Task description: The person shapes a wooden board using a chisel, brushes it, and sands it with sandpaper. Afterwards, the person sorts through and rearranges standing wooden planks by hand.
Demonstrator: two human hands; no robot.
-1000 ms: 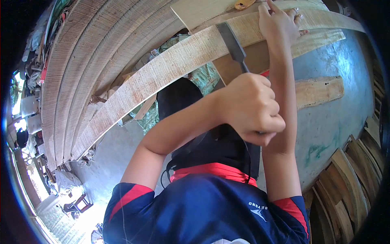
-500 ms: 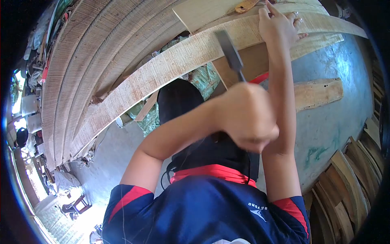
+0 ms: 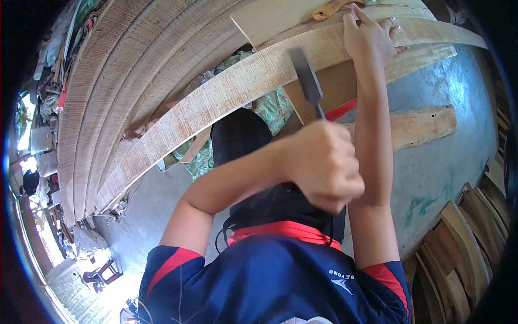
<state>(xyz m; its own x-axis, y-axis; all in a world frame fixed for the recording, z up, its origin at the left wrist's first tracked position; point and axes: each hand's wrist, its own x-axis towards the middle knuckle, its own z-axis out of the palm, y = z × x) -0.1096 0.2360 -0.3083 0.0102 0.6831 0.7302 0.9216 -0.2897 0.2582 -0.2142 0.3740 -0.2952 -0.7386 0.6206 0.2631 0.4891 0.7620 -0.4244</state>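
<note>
My left hand is closed in a fist around the hidden handle of a chisel. Its flat dark metal blade points up and to the left, over the lower edge of a long curved wooden plank. Whether the blade touches the wood I cannot tell. Farther right, my right hand rests on the same plank with its fingers apart, some of them bent. Just beyond these fingers lies an orange-brown wooden piece, its kind unclear.
Several curved boards lean side by side at the left. A flat pale board lies behind the plank. A rough piece of wood lies on the grey floor. More curved offcuts are stacked at the lower right.
My left fist has shifted slightly down and to the left, and the chisel has moved slightly downward with it. My right hand and the plank stay in place.
</note>
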